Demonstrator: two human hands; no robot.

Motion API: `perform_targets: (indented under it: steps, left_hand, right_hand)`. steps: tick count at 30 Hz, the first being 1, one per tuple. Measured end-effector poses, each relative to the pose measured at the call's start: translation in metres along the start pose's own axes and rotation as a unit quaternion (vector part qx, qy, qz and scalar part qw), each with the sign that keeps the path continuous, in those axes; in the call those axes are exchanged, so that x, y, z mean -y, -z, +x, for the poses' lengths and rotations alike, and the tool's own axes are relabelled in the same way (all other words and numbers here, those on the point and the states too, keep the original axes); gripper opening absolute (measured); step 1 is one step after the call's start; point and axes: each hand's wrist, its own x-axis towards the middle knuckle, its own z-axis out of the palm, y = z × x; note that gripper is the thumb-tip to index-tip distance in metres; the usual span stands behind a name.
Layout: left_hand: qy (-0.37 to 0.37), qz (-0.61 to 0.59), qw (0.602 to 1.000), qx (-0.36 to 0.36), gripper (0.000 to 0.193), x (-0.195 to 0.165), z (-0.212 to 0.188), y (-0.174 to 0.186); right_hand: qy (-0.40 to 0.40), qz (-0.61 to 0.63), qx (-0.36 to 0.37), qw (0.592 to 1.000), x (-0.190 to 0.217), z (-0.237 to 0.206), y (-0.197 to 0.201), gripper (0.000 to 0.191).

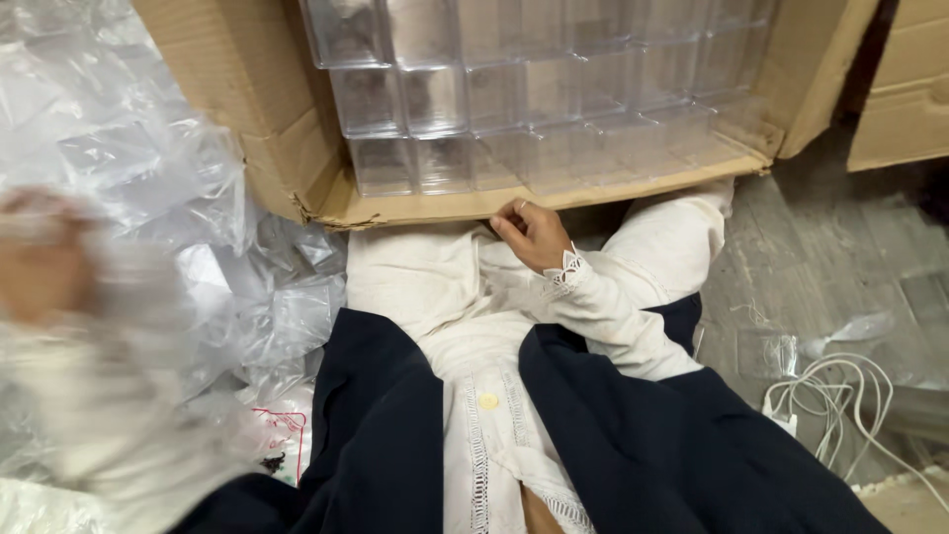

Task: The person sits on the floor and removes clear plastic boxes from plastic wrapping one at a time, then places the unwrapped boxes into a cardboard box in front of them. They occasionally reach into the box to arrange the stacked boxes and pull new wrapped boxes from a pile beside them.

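Cardboard, brown and corrugated, forms an open box [297, 148] lying on its side, its lower flap creased and slightly torn at the left corner. Inside it, clear rigid plastic cases [554, 89] of square shape stand stacked in tidy rows, glossy and see-through. Crinkled transparent plastic wrapping [148, 158] lies heaped to the left of the box. The right hand [534, 234], in a cream sleeve with a lace cuff, rests on the lower cardboard flap's front edge, fingers curled loosely, fingertips [509, 213] touching the cardboard and gripping nothing visible. The left hand [40, 257] is a blur over the wrapping at the left edge; its finger position cannot be told. White cables [840, 396] lie coiled on the grey plank floor [840, 247].
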Motion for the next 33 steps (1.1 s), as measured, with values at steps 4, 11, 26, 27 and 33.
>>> perform_targets:
  steps: [4, 11, 26, 27, 33]
  left_hand:
    - [0.031, -0.294, 0.893, 0.338, 0.039, -0.114, -0.127, -0.107]
    - [-0.006, -0.432, 0.830, 0.354, 0.049, -0.172, -0.165, -0.166]
    - [0.109, -0.406, 0.817, 0.395, 0.027, -0.175, -0.177, -0.183]
    - [0.112, -0.391, 0.825, 0.393, 0.025, -0.175, -0.181, -0.186]
    - [0.157, -0.383, 0.772, 0.482, 0.030, -0.163, -0.203, -0.203]
  right_hand:
    - [-0.029, 0.299, 0.056, 0.952, 0.036, 0.012, -0.011, 0.026]
    - [0.006, 0.295, -0.044, 0.954, 0.034, 0.003, -0.001, 0.029]
    - [0.057, 0.350, -0.025, 0.935, 0.008, 0.003, 0.013, 0.009]
    - [0.041, 0.382, -0.027, 0.923, 0.001, 0.001, 0.011, 0.010]
    - [-0.121, 0.586, 0.076, 0.798, -0.037, -0.011, 0.010, 0.014]
